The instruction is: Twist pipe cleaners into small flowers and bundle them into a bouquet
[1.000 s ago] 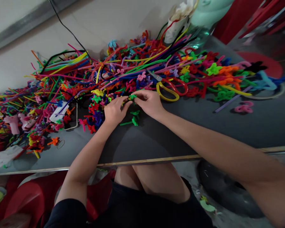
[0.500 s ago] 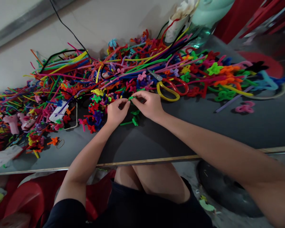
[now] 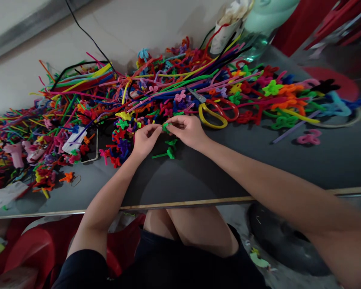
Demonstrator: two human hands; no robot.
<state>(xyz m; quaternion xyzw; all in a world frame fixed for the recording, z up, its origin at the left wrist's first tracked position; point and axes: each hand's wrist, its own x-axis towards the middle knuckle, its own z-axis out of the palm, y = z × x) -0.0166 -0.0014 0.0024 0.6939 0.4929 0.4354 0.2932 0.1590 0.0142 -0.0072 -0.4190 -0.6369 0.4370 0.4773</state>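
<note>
A small green pipe-cleaner flower (image 3: 166,128) is pinched in the fingertips of my right hand (image 3: 189,131). My left hand (image 3: 145,141) meets it from the other side, thumb and forefinger pressed together at its edge. The flower's far side is hidden by my fingers. Just below my hands, more green pipe-cleaner pieces (image 3: 170,153) lie on the dark tabletop (image 3: 180,180), one with a straight stem pointing left. Scissors (image 3: 212,116) with a yellow and a red handle loop rest right of my right hand, blades toward the pile.
A dense heap of coloured pipe cleaners (image 3: 174,84) runs along the wall. At the back right stand a paper cup (image 3: 220,40) and a pale green bottle (image 3: 260,30). A white card (image 3: 74,140) lies at left; a pink looped piece (image 3: 309,137) lies at right. A wooden edge (image 3: 186,204) borders the table.
My left fingertips have drawn back slightly to the left, and more of the green flower shows between my hands. The right hand stays nearly in place.
</note>
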